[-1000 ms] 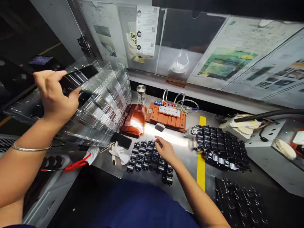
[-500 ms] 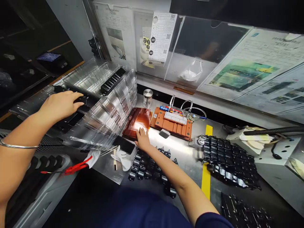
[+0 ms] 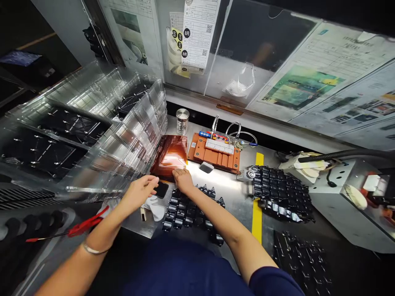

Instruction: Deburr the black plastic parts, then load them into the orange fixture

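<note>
My right hand (image 3: 182, 181) is closed at the lower right edge of a glossy amber film sheet (image 3: 171, 154), its fingertips curled on it. The film bulges and reflects light. My left hand (image 3: 139, 192) hovers just left of it, fingers half bent and apart, with nothing visible in them. A dark phone (image 3: 162, 190) lies between the two hands, partly covered. Close below my left hand are white gloves (image 3: 157, 209). Rows of black moulded parts (image 3: 185, 211) lie under and below my right forearm.
A stack of clear plastic trays (image 3: 135, 135) with black parts rises at left. Behind stand a glass jar (image 3: 182, 121) and an orange fixture (image 3: 197, 154) with hoses. More black parts (image 3: 284, 189) and a grey machine (image 3: 339, 181) sit right. A red-handled tool (image 3: 83, 226) juts out at lower left.
My left hand has come down and right, from over the clear trays to beside the film. My right hand has gone from lying spread on the film to curled at its edge.
</note>
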{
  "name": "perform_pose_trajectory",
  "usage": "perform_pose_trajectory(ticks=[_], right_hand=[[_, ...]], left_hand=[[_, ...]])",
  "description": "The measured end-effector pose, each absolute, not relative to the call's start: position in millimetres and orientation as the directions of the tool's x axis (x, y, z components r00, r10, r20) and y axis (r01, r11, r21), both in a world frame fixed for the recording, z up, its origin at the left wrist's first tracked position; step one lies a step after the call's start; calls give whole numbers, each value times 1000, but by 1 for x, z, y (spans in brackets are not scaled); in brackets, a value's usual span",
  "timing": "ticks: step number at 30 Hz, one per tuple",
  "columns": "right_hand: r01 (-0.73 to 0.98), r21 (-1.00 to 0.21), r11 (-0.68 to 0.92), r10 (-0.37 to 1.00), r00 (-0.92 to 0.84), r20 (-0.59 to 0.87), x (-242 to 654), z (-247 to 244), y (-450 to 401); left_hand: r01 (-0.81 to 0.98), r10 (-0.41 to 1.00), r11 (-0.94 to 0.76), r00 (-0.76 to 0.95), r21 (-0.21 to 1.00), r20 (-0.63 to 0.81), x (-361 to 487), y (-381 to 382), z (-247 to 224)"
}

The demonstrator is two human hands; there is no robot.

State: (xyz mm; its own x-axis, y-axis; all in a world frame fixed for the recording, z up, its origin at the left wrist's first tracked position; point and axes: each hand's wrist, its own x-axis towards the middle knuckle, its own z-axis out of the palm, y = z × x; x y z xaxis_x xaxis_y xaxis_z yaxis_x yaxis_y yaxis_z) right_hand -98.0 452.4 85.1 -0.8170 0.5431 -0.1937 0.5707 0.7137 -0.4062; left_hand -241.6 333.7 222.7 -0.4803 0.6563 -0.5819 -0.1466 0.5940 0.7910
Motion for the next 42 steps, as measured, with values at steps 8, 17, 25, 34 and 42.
perform_pose_trajectory(ticks=[8,17,25,34,42], right_hand=[[477,-494,727,522,-851,-53,-80,119,446],[400,-546,736,541,-832,120,-114,133,441],[264,-538,800,456,-851,260,-112,129,438],[141,-573,807,346,-900,266,-104,137,454],[232,-793,563,658,-707,260,-94,125,443]], left_hand=[[-502,605,415,-470,759,-642,-228,361,129],[-534,668,268,-497,802,-554,-201,355,138],[-551,673,230,-505,802,-540,-199,352,153],[-680,664,415,-228,605,-712,-216,354,166],[-676,673,350,-300,649,-676,-207,375,151]])
